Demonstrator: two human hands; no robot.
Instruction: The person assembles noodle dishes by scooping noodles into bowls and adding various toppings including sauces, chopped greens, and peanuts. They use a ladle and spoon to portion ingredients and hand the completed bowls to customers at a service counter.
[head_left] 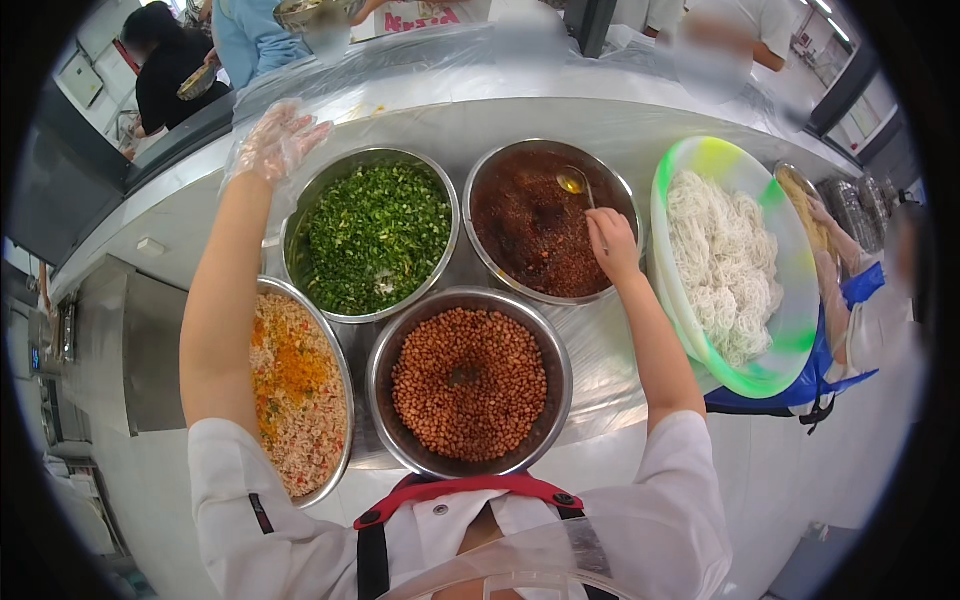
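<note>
My right hand (612,243) is bare and closed on the handle of a metal spoon (573,183). The spoon's bowl, with yellowish oil in it, is over a steel bowl (478,172) of dark red chili sauce (530,225). At the far left my left hand (275,145), in a clear plastic glove, reaches past a steel bowl (290,250) of chopped green herbs (375,225). Its fingers are spread and appear to hold nothing. Nearest me stands a steel bowl (375,400) of reddish-brown peanuts or beans (470,385).
A green-and-white plastic basin (800,330) of white noodles (725,260) stands right. At left, a steel bowl (345,440) holds a pale grain mix (310,440) with orange powder. A plastic-covered ledge (420,95) runs along the back, with people beyond. Another person's gloved arm (832,280) shows far right.
</note>
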